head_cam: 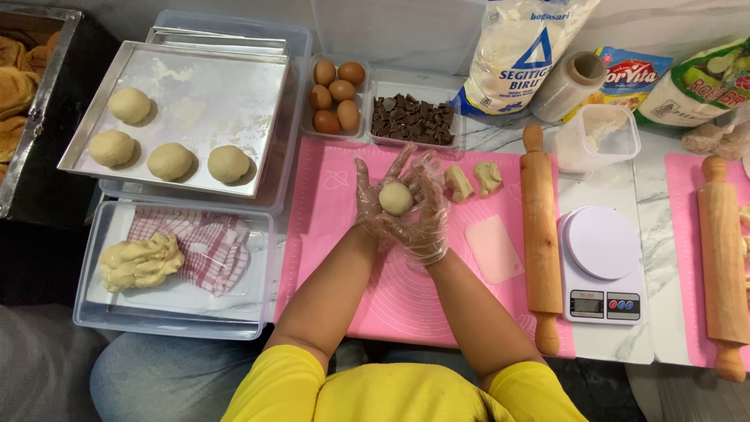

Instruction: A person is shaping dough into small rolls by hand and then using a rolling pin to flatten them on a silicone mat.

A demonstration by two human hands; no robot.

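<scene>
A: What do you see at the hands?

B: I see the left hand [383, 199] in a thin clear glove, open flat with the palm up. A small round ball of pale dough [396, 198] sits in the middle of that palm. The right hand [422, 223], gloved too, is tucked under and beside the left one, with its fingers spread. Both are above a pink rubber baking mat [328, 234].

A: And close by?

B: Just right of the hands lie two little torn lumps of dough [473, 180] and a pale pink plastic scraper [494, 248]. Further right is a long wooden rolling pin [540, 234], then a white kitchen scale [602, 266].

A: What is past the fingertips?

B: A clear tub of brown eggs [334, 95] and a tub of dark chocolate bits [412, 119].

A: And to the left?

B: A shiny metal tray [187, 86] with four round dough balls [170, 161], and nearer me a clear plastic box [101, 316] with a big lump of dough [141, 262] and a red checked cloth [207, 246].
</scene>
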